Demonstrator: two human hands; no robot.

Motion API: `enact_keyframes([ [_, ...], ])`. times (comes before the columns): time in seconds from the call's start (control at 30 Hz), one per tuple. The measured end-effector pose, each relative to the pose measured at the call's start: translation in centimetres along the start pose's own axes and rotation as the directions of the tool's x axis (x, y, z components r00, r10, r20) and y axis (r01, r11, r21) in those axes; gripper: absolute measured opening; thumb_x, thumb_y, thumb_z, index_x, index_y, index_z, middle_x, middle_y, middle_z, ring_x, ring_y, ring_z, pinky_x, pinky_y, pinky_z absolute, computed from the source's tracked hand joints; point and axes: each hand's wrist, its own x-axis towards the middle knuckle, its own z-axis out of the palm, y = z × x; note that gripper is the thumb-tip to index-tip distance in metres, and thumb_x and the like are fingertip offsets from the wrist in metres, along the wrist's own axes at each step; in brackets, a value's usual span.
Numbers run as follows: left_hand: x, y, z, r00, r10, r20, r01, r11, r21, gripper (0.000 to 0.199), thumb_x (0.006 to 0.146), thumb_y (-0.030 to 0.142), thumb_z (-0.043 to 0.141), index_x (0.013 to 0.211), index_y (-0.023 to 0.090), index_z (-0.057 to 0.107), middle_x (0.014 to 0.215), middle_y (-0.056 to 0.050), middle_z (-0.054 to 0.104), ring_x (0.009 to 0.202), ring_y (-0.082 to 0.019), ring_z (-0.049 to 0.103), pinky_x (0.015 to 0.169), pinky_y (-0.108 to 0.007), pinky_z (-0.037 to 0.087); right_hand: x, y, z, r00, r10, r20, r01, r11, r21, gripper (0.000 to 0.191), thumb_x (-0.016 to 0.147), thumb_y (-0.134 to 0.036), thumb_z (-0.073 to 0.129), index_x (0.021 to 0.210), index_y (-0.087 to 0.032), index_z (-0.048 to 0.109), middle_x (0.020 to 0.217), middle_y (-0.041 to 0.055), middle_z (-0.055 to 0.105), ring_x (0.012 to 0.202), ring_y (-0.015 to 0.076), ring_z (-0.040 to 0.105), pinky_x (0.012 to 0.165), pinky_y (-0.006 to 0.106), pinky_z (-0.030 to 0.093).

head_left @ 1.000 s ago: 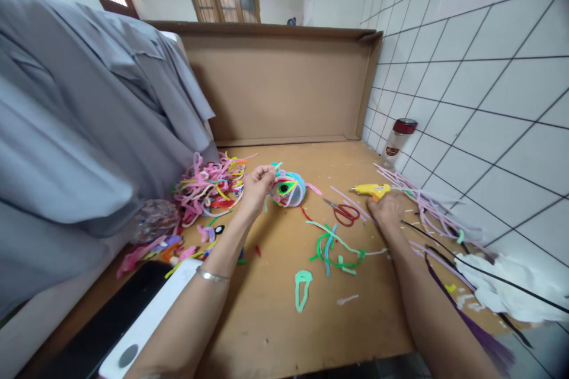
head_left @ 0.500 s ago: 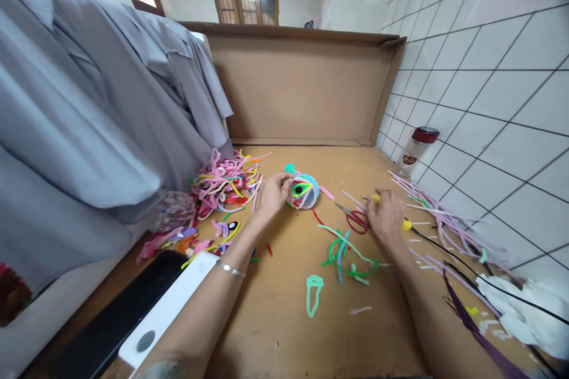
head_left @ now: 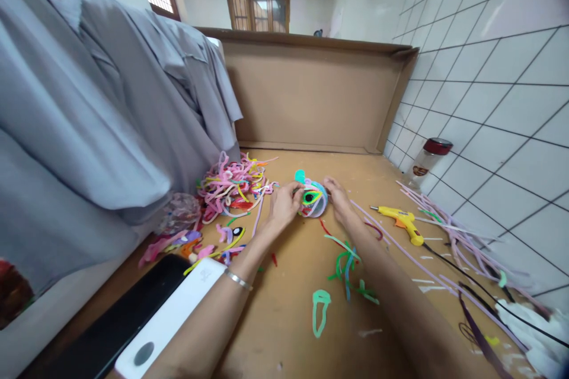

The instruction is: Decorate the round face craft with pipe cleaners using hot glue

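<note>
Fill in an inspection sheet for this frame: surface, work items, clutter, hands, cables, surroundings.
Surface: brown tabletop, partly littered.
Job's things: round multicoloured fuzzy-strip piece with black-centred eye, between the hands; yellow glue gun with metal nozzle, lying at right.
Clutter: heap of pink and yellow fuzzy strips, left; mint-green fuzzy loop nearer the camera; crumpled white material, right.
Hands: left hand, fingers at the piece's left side; right hand at its right side, contact unclear.
Cables: thin black cable running right from the glue gun.
Surroundings: grey draped cloth, left; brown cardboard panel behind; white tiled wall, right.
</note>
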Motion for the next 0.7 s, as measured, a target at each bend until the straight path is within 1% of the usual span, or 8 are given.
enact_keyframes([
  [0.1, 0.1, 0.1, -0.1, 0.999, -0.006, 0.043, 0.006, 1.0, 0.004, 0.016, 0.082, 0.016, 0.06, 0.086, 0.019, 0.075, 0.056, -0.001, 0.066, 0.056, -0.018, 0.061, 0.068, -0.027, 0.042, -0.6, 0.5, 0.2, 0.995, 0.076, 0.071, -0.086, 0.987, 0.138, 0.04, 0.062, -0.049, 0.065, 0.089, -0.019, 0.066, 0.092, 0.0046, 0.072, 0.089, 0.0208, 0.065, 0.084, 0.034, 0.051],
  [0.27, 0.1, 0.2, -0.1, 0.989, -0.022, 0.144, 0.031, 0.998, -0.063, 0.017, 0.081, 0.018, 0.063, 0.09, 0.02, 0.077, 0.055, -0.001, 0.068, 0.056, -0.018, 0.062, 0.066, -0.026, 0.043, -2.2, 1.0, -0.8, 0.997, 0.062, 0.035, -0.068, 0.976, 0.205, 0.042, 0.059, -0.046, 0.072, 0.091, -0.02, 0.067, 0.096, 0.0053, 0.073, 0.093, 0.0231, 0.065, 0.087, 0.037, 0.051],
  [0.37, 0.2, -0.3, 0.3, 0.984, 0.01, 0.181, 0.005, 0.997, -0.082, 0.019, 0.083, 0.019, 0.061, 0.092, 0.02, 0.077, 0.059, -0.002, 0.069, 0.055, -0.017, 0.061, 0.065, -0.025, 0.044, -2.6, 1.2, -1.2, 0.997, 0.059, 0.06, -0.07, 0.976, 0.206, 0.045, 0.062, -0.049, 0.07, 0.097, -0.02, 0.067, 0.102, 0.0058, 0.073, 0.097, 0.0235, 0.065, 0.089, 0.038, 0.051],
  [0.47, 0.4, -0.8, 0.6, 0.985, 0.054, 0.162, -0.043, 0.997, -0.069, 0.018, 0.082, 0.016, 0.06, 0.089, 0.02, 0.076, 0.068, -0.003, 0.071, 0.059, -0.016, 0.061, 0.069, -0.026, 0.045, -2.6, 1.3, -1.2, 0.994, 0.063, 0.091, -0.081, 0.976, 0.201, 0.046, 0.065, -0.051, 0.069, 0.1, -0.021, 0.067, 0.105, 0.0059, 0.073, 0.098, 0.0239, 0.066, 0.088, 0.038, 0.051],
  [0.6, 0.5, -0.8, 0.4, 0.99, 0.093, 0.107, -0.092, 0.996, -0.013, 0.016, 0.078, 0.012, 0.063, 0.081, 0.022, 0.076, 0.08, -0.005, 0.072, 0.075, -0.019, 0.063, 0.079, -0.028, 0.046, -2.6, 1.2, -1.3, 0.992, 0.069, 0.103, -0.087, 0.98, 0.181, 0.05, 0.063, -0.053, 0.072, 0.101, -0.021, 0.066, 0.107, 0.007, 0.073, 0.099, 0.0252, 0.065, 0.087, 0.037, 0.051],
  [0.7, 0.4, -0.7, 0.4, 0.992, 0.095, 0.081, -0.099, 0.994, 0.04, 0.015, 0.077, 0.013, 0.065, 0.08, 0.023, 0.076, 0.084, -0.006, 0.07, 0.083, -0.021, 0.062, 0.084, -0.031, 0.045, -2.7, 1.0, -1.6, 0.985, 0.097, 0.142, -0.121, 0.978, 0.171, 0.053, 0.062, -0.052, 0.073, 0.104, -0.02, 0.064, 0.107, 0.0079, 0.072, 0.096, 0.0252, 0.066, 0.082, 0.036, 0.052],
])
